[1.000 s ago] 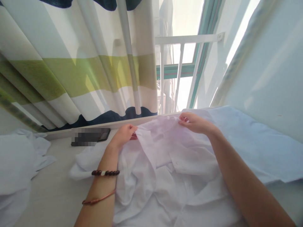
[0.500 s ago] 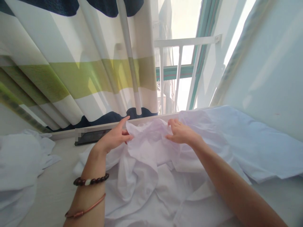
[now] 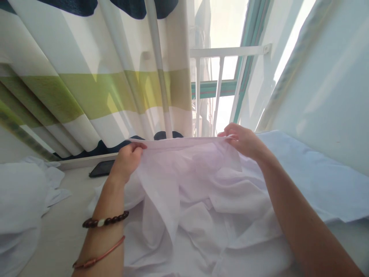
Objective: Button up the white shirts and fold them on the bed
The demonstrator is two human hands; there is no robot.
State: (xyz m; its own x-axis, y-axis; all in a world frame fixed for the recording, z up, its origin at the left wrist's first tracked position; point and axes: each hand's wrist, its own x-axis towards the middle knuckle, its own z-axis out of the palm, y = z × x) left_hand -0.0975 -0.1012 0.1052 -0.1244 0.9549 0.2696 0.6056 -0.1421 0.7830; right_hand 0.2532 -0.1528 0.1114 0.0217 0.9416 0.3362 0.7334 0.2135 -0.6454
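A rumpled white garment (image 3: 198, 181), a shirt or a coat by its look, spreads over the pale surface in front of me. My left hand (image 3: 127, 158) pinches the left end of its far edge between thumb and fingers. At the right end, my right hand (image 3: 240, 139) grips the same edge. Between the two hands that edge runs nearly straight, like a band, raised a little. Below it the cloth falls in loose folds. A dark beaded bracelet (image 3: 108, 221) and a copper-coloured bangle (image 3: 100, 257) are on my left forearm.
A dark phone-like device (image 3: 101, 169) lies left of my left hand, partly hidden by it. White cloth (image 3: 20, 200) is heaped at the far left, and flat white fabric (image 3: 305, 169) lies at right. Behind are a striped curtain (image 3: 115, 92) and a white railing (image 3: 227, 51).
Both hands have moved apart, the left leftward and the right rightward and up. The garment's far edge, earlier bunched between them, is now stretched straight. More of the dark device is covered.
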